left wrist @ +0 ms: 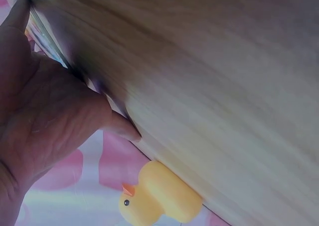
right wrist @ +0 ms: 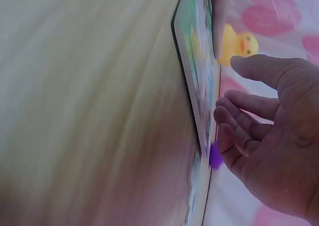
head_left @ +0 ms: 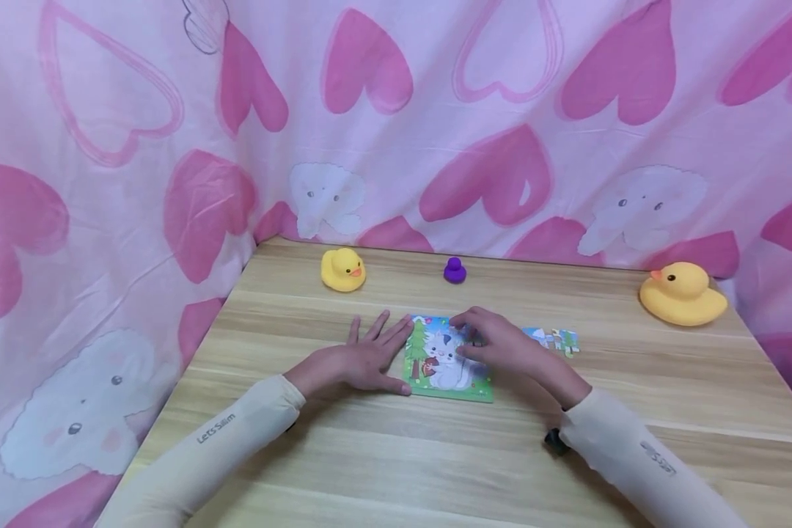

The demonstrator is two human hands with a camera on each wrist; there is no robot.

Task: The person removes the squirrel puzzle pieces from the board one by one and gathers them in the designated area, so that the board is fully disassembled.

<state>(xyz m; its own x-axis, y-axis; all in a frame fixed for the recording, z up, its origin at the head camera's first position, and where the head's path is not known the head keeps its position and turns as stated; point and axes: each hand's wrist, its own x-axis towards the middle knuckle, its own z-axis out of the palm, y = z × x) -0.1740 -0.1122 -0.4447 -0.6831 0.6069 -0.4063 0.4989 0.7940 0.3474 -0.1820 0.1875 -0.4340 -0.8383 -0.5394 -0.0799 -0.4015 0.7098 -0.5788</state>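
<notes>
- Head view: puzzle (head_left: 447, 374), tabletop (head_left: 396, 462) centre, seemingly near-complete.
- Pieces (head_left: 559, 339) at its three o'clock apparently remain.
- Left hand (head_left: 367, 361), fingers spread, touches its nine-o'clock edge.
- Right hand (head_left: 501, 343), loosely curled, empty, hovers above.

The puzzle board (head_left: 444, 370) lies on the bench (head_left: 396, 469) near frame centre, puzzle pieces (head_left: 567, 342) to its right. Behind it sits the middle duck (head_left: 455, 272); left duck (head_left: 342, 270), left of centre; right duck (head_left: 683, 297), frame right. Curtain (head_left: 501, 132): rearmost.
</notes>
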